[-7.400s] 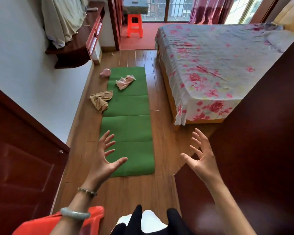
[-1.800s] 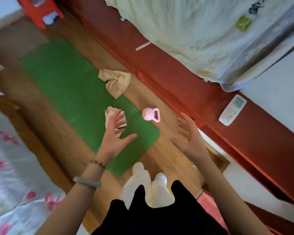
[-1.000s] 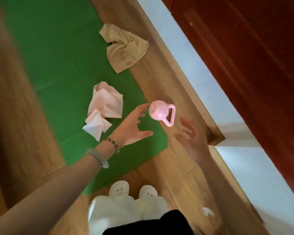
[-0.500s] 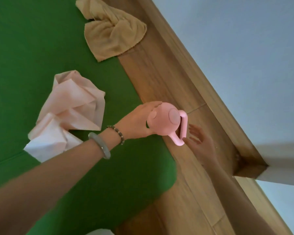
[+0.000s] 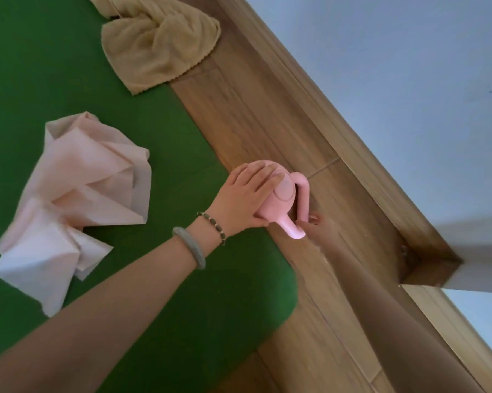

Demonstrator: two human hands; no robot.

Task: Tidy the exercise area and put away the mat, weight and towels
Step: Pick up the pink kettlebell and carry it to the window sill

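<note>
A small pink kettlebell weight [image 5: 285, 198] lies at the edge of the green mat [image 5: 159, 251], on the wooden floor beside it. My left hand [image 5: 244, 199] is wrapped over its round body. My right hand [image 5: 317, 226] sits just below the handle, fingertips touching the handle's lower end; most of that hand is hidden behind the weight. A crumpled pale pink towel [image 5: 77, 199] lies on the mat to the left. A tan towel [image 5: 159, 43] lies bunched at the top, half on the mat, half on the floor.
A wooden skirting board [image 5: 352, 143] runs diagonally along the pale wall [image 5: 409, 66] right of the weight, ending at a corner [image 5: 429, 265]. A strip of wooden floor [image 5: 267, 117] lies between mat and wall.
My left hand has closed further over the weight's body. My right hand has moved up to touch the handle. The view has come closer to the floor.
</note>
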